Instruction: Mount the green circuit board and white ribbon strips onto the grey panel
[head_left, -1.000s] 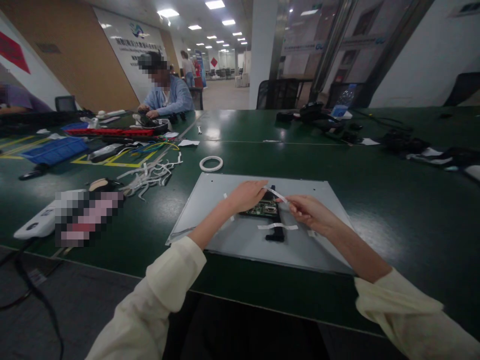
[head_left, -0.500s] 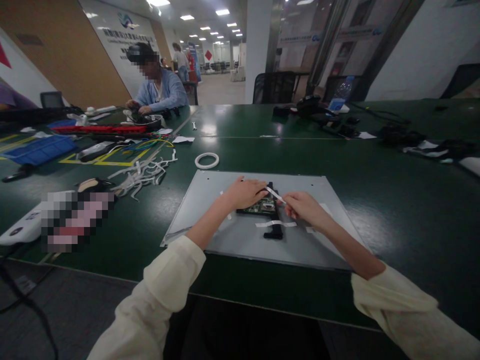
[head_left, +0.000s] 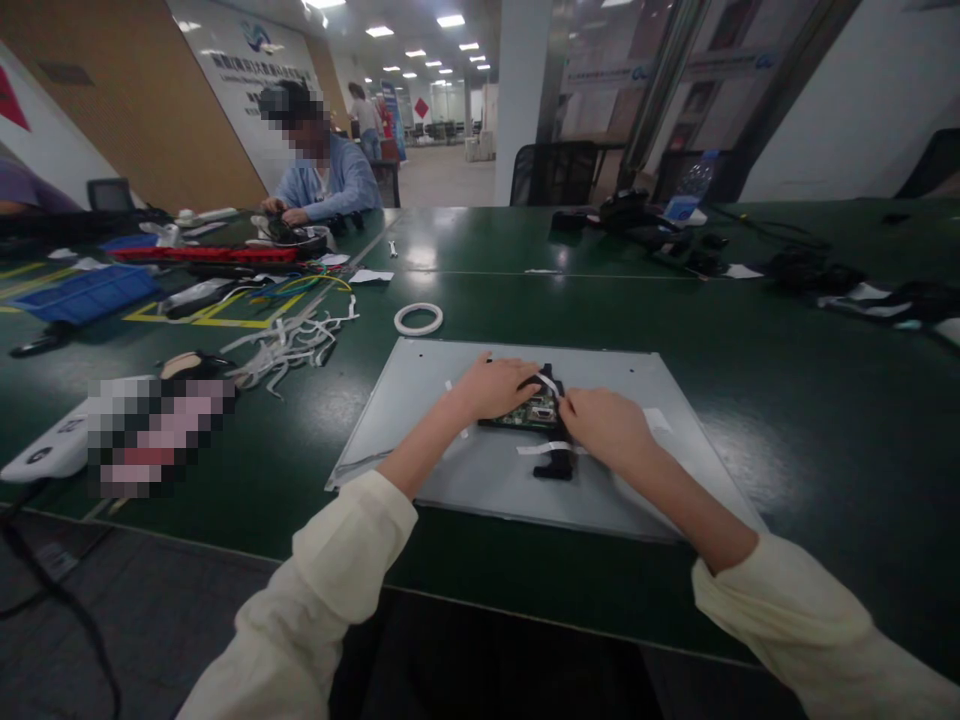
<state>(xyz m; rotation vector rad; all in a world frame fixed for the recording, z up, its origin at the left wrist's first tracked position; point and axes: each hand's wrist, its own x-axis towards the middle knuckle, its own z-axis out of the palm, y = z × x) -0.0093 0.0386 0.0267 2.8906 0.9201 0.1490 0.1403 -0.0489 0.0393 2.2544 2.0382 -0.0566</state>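
Note:
A grey flat panel (head_left: pixel 427 400) lies before me, and on it rests a green circuit board (head_left: pixel 538 411) with a black bracket (head_left: pixel 555 466) along its right side. My left hand (head_left: pixel 496 388) is laid over the board's upper left part, fingers stretched out. Between the fingers of my right hand (head_left: pixel 609 425) is the lower end of a white tape strip (head_left: pixel 549 381). The strip bends up over the bracket toward my left fingertips. Another white strip (head_left: pixel 534 450) crosses the bracket lower down, its right end partly behind my right hand.
A white tape roll (head_left: pixel 418 319) lies just behind the panel. Left of it is a tangle of pale strips (head_left: pixel 300 345), then a blue tray (head_left: pixel 90 295). A co-worker (head_left: pixel 322 170) sits across the table at the left. A plastic bottle (head_left: pixel 690 188) stands at the back right.
My right hand has moved left, closer to the board and bracket. The tape strip, straight before, is now bent. My left hand keeps its place on the board.

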